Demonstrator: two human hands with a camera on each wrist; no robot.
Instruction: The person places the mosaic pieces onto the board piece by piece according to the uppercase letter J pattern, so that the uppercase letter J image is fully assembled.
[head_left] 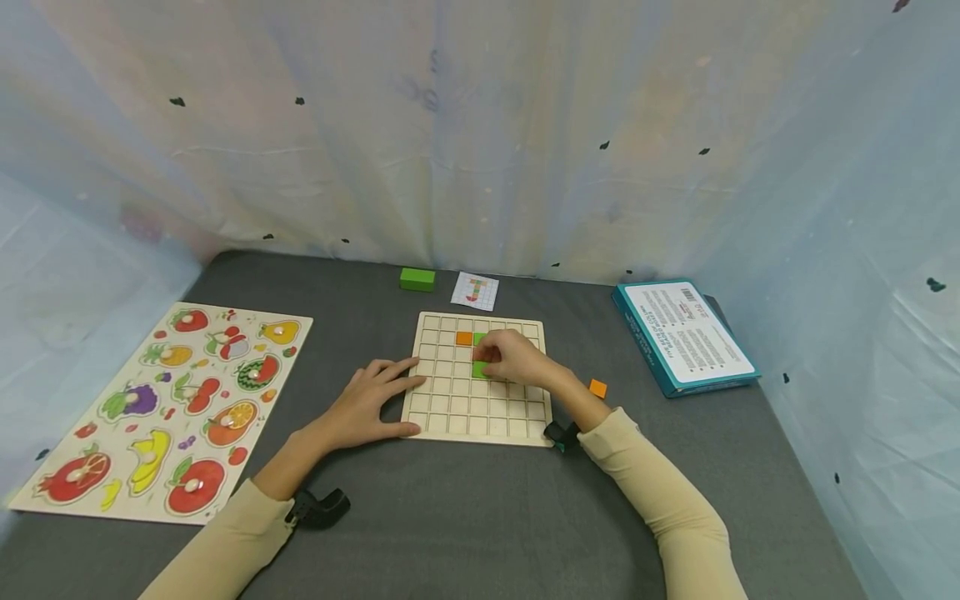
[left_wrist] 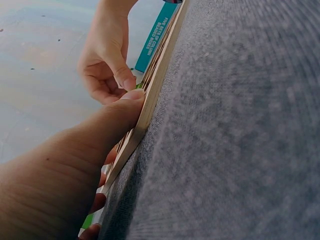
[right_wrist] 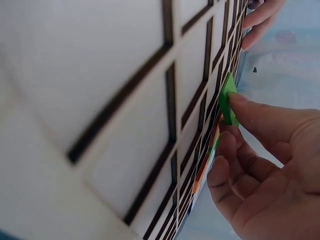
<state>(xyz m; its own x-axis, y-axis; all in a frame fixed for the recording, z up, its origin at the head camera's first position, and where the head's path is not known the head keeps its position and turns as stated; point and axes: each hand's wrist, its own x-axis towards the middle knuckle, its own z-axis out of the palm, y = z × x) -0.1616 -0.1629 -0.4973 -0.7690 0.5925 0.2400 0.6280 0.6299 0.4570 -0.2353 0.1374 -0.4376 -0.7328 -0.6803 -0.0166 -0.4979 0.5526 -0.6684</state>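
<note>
A pale wooden grid board (head_left: pixel 450 400) lies on the dark cloth. My left hand (head_left: pixel 371 404) rests at its left side, fingers spread and touching the rim; in the left wrist view the thumb (left_wrist: pixel 131 96) lies on the board's edge. Over the upper middle of the grid, my right hand (head_left: pixel 516 358) pinches a green square tile (right_wrist: pixel 228 100) between thumb and forefinger. The tile stands tilted against the grid in the right wrist view. An orange tile (head_left: pixel 464 338) sits in a cell left of the right hand, and another green tile (head_left: pixel 478 338) beside it is partly covered by the fingers.
Behind the board are a green block (head_left: pixel 417 279) and a small pattern card (head_left: pixel 475 291). A loose orange tile (head_left: pixel 597 388) lies by the right forearm. A teal box (head_left: pixel 686 337) is at the right, a fruit puzzle board (head_left: pixel 247 329) at the left.
</note>
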